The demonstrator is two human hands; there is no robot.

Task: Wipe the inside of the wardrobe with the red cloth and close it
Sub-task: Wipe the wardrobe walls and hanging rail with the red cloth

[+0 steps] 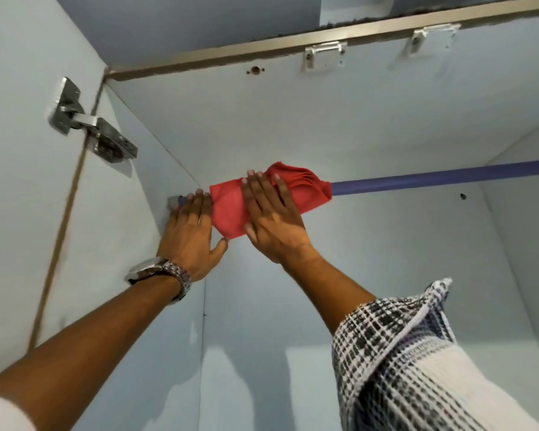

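Inside the pale blue laminate wardrobe (339, 119), both bare hands reach up to the blue-violet round hanging rail (433, 180) that spans the compartment from wall to wall. The right hand (273, 219) lies with its grip spread wide, fingers (255, 194) flat and straight, pressing the crumpled red cloth (296, 189) over the rail; the cloth wraps the bar under the palm and bunches in folds just past the fingertips on the far right side, where the bare rail carries on toward the right wall. Just left of that grip, touching the cloth's edge with its thumb, the left hand (189, 234) is curled loosely around the rail's end beside the grey end socket (173, 203) on the left wall; whether it clamps the bar firmly cannot be told. A silver metal link wristwatch (161, 272) sits on the left wrist, and a black-and-white checked sleeve (402, 353) covers the right forearm below the grip. Up and left of both hands, a steel cabinet hinge (91, 122) joins the open door to the side wall
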